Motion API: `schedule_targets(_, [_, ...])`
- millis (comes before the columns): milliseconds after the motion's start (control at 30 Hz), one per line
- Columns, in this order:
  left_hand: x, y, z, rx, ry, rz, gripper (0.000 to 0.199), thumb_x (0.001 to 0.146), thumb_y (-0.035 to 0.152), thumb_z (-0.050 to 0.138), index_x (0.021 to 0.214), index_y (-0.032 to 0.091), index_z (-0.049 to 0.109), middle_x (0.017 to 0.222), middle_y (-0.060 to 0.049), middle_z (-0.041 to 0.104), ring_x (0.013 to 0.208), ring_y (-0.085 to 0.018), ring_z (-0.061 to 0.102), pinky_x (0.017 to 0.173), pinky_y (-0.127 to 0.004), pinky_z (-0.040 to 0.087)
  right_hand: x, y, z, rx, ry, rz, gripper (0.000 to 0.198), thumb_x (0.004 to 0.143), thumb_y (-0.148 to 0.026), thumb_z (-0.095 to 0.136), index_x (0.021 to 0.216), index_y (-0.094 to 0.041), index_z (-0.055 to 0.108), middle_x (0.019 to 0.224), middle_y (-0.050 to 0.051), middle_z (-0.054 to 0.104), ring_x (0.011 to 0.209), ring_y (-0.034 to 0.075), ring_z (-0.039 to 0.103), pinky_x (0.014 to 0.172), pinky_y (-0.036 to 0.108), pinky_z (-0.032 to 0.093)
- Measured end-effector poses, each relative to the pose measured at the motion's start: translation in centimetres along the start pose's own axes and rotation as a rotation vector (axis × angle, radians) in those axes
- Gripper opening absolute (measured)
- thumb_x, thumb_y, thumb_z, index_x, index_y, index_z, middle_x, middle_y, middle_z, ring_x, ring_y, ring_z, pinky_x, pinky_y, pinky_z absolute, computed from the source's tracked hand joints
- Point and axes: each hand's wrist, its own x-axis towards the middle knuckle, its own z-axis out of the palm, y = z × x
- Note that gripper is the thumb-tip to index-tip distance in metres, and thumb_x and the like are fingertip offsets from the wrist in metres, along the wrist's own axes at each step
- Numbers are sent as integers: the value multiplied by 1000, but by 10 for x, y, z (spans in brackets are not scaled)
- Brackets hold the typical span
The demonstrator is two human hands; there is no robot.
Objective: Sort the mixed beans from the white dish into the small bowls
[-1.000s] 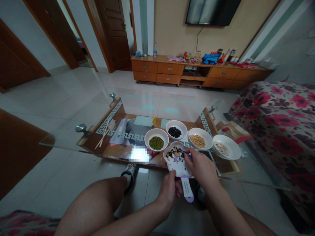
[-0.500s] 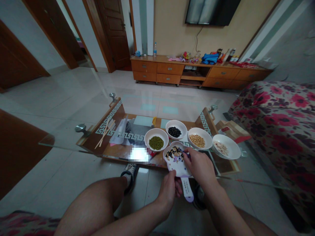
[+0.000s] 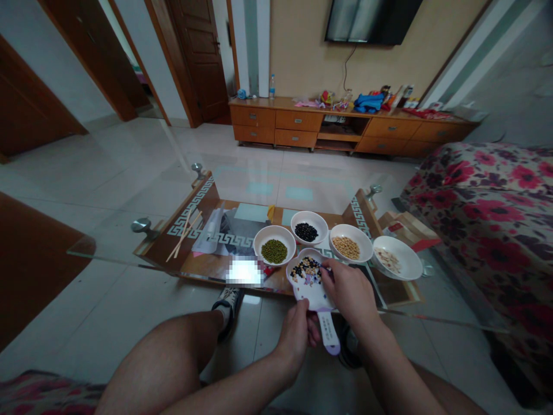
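A white handled dish (image 3: 317,297) with a purple-tipped handle holds mixed black, yellow and pale beans (image 3: 306,270). My left hand (image 3: 298,331) is closed on its near left edge, beside the handle. My right hand (image 3: 352,291) is over the dish's right side, thumb and fingers pinched close to the beans; what lies between them is too small to make out. Behind the dish stand white bowls: one with green beans (image 3: 274,251), one with black beans (image 3: 306,232), one with yellow soybeans (image 3: 346,248). Farther right, another bowl has pale flat pieces (image 3: 388,260).
Everything stands on a glass-topped table (image 3: 129,253) with a wooden lower shelf. Chopsticks (image 3: 184,237) lie at the left, and a blurred bright patch (image 3: 244,271) is near the front edge. A brown paper bag (image 3: 408,229) is by the flowered sofa (image 3: 484,190) at right.
My right hand has shifted very slightly at the dish, its fingertips still by the beans. My left hand, the dish and the bowls have stayed in place.
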Motion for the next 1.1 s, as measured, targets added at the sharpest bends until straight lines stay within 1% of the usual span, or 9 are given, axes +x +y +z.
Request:
schedule_targets(133, [-2,2,0,-6,-7,10,65,68,80,33,63,19,55,44,-1,49,41,-12,41,49,-28,29,0,-1,0,-17,9,-1,21,94,-28,46,98,-23,66,83,4,74,77,19,68,66,28,36])
schedule_targets(500, [1,-1,0,-6,0,8,62,69,77,34,62,18,54,44,-1,49,40,-12,41,48,-27,30,-1,-3,-7,2,10,1,22,94,-28,46,98,-24,67,82,3,74,74,19,67,64,28,35])
schedule_targets(733, [1,0,0,12,4,9,63,69,77,32,61,18,55,44,-1,49,40,-11,41,47,-26,29,-1,-2,-2,-5,-22,22,21,93,-30,48,98,-24,67,85,2,75,76,19,68,65,28,35])
schedule_targets(1100, [0,2,0,7,3,5,65,66,79,33,60,18,55,43,-1,49,39,-11,41,47,-27,29,0,-2,-1,-32,-25,15,22,94,-30,46,98,-24,67,84,3,74,74,19,68,65,29,35])
